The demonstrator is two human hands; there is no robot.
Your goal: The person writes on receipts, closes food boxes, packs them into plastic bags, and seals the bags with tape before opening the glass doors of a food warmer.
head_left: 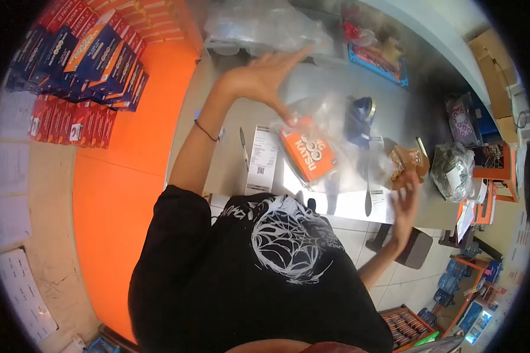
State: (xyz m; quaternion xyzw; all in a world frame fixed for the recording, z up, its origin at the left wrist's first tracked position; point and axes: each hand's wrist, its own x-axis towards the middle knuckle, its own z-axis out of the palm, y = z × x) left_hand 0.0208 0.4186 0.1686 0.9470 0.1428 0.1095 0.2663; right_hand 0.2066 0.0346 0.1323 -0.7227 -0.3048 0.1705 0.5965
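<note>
Left hand [258,79] splayed; right hand [404,205] blurred, seemingly open. Orange box [310,154] likely light, stiff: hold by sides.

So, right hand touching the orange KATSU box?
Apart: the head view shows a paper slip in the gap between the right hand and the orange KATSU box.

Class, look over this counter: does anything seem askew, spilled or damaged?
No spill or damage stands out. The orange KATSU box looks askew: it slants relative to the receipt at its left.
</note>
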